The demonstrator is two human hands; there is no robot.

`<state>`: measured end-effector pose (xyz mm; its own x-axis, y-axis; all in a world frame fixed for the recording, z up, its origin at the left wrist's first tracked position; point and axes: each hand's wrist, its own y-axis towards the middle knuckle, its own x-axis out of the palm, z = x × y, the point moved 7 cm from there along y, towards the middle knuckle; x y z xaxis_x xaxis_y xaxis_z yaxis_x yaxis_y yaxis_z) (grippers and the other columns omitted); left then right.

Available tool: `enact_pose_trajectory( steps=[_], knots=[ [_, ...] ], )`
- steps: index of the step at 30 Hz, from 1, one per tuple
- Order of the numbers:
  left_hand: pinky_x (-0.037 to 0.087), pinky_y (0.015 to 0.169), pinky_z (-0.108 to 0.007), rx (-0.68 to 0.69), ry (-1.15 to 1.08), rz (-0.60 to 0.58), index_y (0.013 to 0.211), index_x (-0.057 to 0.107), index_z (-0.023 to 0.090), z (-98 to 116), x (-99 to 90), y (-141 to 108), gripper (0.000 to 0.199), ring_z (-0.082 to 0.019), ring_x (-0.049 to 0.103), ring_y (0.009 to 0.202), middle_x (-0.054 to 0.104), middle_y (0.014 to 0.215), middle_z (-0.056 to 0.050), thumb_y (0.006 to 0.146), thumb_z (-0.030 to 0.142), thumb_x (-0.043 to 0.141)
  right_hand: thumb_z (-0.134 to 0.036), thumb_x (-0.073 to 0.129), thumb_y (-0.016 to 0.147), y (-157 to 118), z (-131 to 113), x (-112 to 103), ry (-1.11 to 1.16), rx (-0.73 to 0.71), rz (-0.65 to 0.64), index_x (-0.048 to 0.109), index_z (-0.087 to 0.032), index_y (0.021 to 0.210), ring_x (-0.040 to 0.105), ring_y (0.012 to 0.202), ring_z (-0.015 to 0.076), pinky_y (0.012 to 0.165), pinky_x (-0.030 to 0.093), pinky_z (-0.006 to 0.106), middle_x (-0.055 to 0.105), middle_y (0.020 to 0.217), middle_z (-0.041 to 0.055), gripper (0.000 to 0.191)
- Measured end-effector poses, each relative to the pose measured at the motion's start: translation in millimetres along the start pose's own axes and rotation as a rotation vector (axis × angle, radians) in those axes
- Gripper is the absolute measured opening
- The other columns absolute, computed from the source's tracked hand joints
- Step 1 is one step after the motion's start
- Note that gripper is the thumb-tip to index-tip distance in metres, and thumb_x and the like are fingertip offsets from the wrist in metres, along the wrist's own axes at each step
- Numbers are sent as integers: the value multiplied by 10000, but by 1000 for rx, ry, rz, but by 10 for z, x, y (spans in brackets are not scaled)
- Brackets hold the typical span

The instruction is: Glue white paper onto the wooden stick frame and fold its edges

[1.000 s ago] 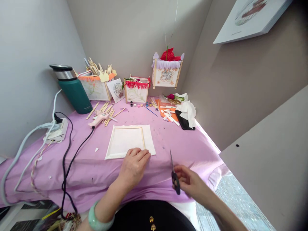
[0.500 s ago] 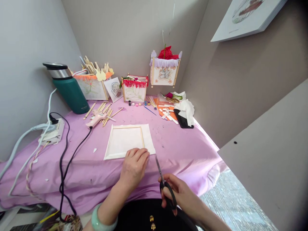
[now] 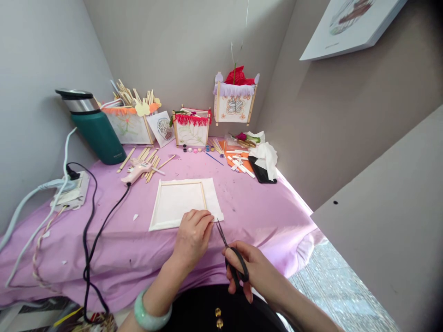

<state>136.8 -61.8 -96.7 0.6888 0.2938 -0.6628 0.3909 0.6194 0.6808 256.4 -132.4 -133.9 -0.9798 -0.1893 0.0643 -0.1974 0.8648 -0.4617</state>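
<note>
A white sheet (image 3: pixel 180 198) lies on the pink cloth, with a thin wooden stick frame (image 3: pixel 204 197) on it. Along the left and near sides the white material is folded over the sticks. My left hand (image 3: pixel 194 235) rests at the near edge close to the right corner, its fingers closed together on the sheet; the fingertips are partly hidden. In my right hand (image 3: pixel 254 265) are black-handled scissors (image 3: pixel 224 242), held by the loops. Their slightly parted blades point up and left, with the tips at the sheet's near edge just right of my left fingers.
Left of the sheet lie a pink glue gun (image 3: pixel 136 172), loose wooden sticks (image 3: pixel 152 171) and a power strip (image 3: pixel 74 193) with cables. A green tumbler (image 3: pixel 98 136) stands behind. Decorated boxes (image 3: pixel 192 131) line the back. A black phone (image 3: pixel 263 171) lies under tissue at the right.
The scissors have moved left and slightly up, bringing their tips to the sheet's edge beside my left fingers. The blades now show slightly apart. My left hand stays at nearly the same spot.
</note>
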Motion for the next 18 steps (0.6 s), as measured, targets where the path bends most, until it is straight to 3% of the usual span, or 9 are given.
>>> enact_pose_trajectory(
  steps=[9, 18],
  knots=[
    [449, 762, -372, -3, 16, 10, 963, 595, 172, 26, -3, 22, 116, -197, 546, 869, 648, 952, -62, 894, 144, 507, -498, 609, 795, 69, 48, -33, 27, -48, 74, 511, -160, 891, 587, 449, 101, 279, 317, 125, 568, 607, -47, 365],
    [414, 720, -381, 8, 178, -2, 883, 610, 156, 128, 13, 58, 106, -209, 537, 813, 661, 906, -54, 864, 102, 521, -501, 630, 785, 64, 91, 24, 93, -65, 78, 494, -165, 848, 575, 454, 98, 290, 331, 128, 571, 609, -41, 368]
  ],
)
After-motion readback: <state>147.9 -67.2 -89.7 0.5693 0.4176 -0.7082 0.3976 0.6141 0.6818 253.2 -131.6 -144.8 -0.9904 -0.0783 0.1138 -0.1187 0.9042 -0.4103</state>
